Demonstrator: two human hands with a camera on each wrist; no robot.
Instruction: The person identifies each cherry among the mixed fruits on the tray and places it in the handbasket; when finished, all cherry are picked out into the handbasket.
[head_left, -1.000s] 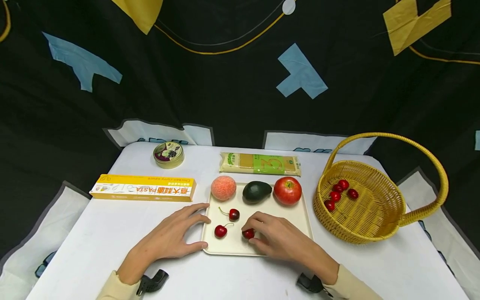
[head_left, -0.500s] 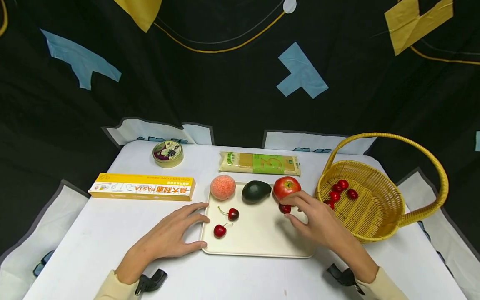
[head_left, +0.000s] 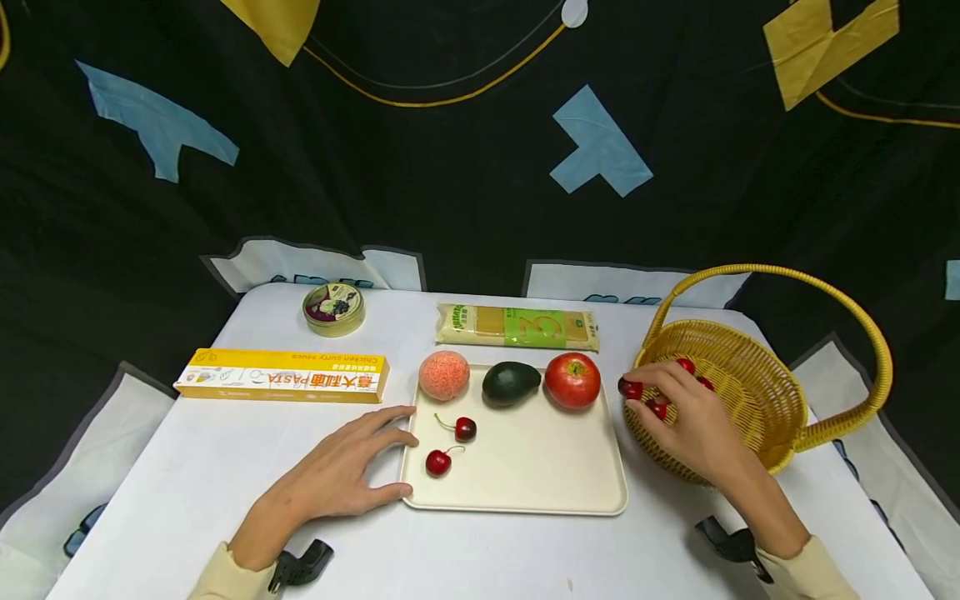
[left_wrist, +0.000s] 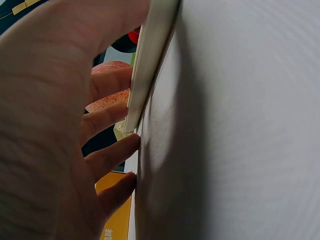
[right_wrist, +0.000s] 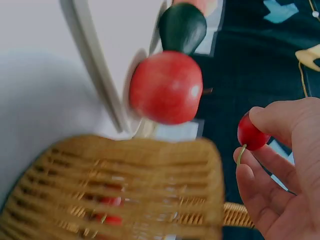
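My right hand [head_left: 693,421] pinches a dark red cherry [right_wrist: 251,132] between thumb and fingers, its green stem hanging down in the right wrist view. In the head view this hand is over the left rim of the yellow wicker basket [head_left: 757,392], partly covering the red cherries [head_left: 686,365] inside. My left hand [head_left: 345,462] rests at the left edge of the cream tray [head_left: 540,467], fingertips and thumb touching its rim. On the tray lie two stemmed cherries, one [head_left: 465,429] behind the other [head_left: 438,462]. Along its back edge sit a peach [head_left: 444,375], an avocado [head_left: 512,383] and an apple [head_left: 572,381].
Behind the tray lies a pasta packet [head_left: 517,326]. A yellow and white pasta box [head_left: 283,375] is at the left, with a round tin [head_left: 333,309] farther back. The basket's tall handle [head_left: 862,325] arches over its right side.
My right hand has lifted the cherry from the tray's front middle and carried it right, past the apple, to the basket rim. My left hand has stayed at the tray's edge.
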